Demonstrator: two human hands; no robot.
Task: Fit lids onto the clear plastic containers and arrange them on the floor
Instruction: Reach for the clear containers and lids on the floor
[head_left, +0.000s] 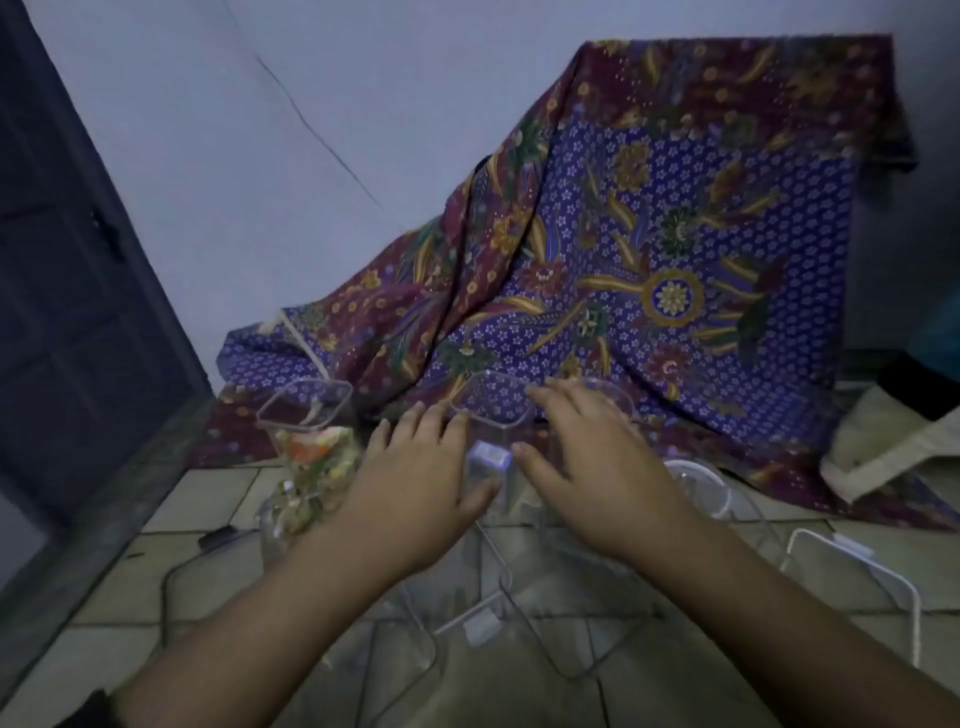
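Your left hand (415, 483) and right hand (587, 467) flanking an empty clear square container (491, 415) on the tiled floor (197, 499), each grip spread, fingers touching its walls, left of them a lidless container with colourful contents (311, 441), loose lids (852, 582) nearer right.

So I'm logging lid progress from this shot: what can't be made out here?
- Head view: whether the middle container has a lid; clear plastic, blurred.
- The container behind the right hand: mostly hidden.
- Left hand grip: unclear.
- Near containers: outlines merge; count unclear.
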